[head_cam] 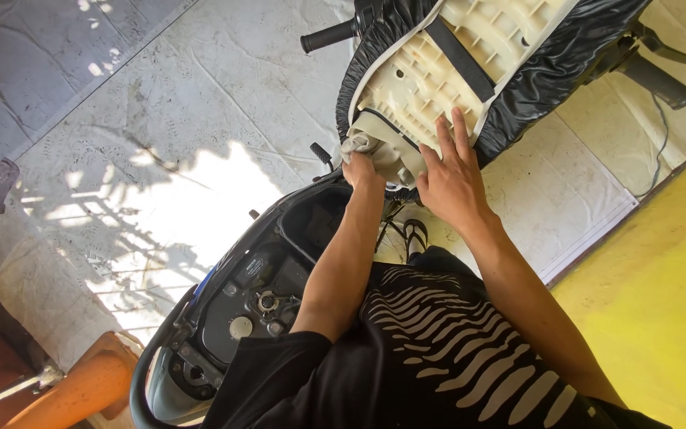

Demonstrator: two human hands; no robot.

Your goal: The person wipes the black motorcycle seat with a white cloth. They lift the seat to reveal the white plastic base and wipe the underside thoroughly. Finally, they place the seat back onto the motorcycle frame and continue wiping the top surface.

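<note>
Already the scooter seat (470, 71) is flipped up at the far side, its cream ribbed underside showing and black cover (541, 75) wrapped round most edges. Near the seat's nose, the left hand (361, 168) pinches a loose pale flap (356, 145), still untucked; the right hand (446, 179) lies spread flat on the base. Below left, the open storage bay (315, 222) and fuel cap (267, 302) sit exposed, handlebar grips (327, 36) beyond
</note>
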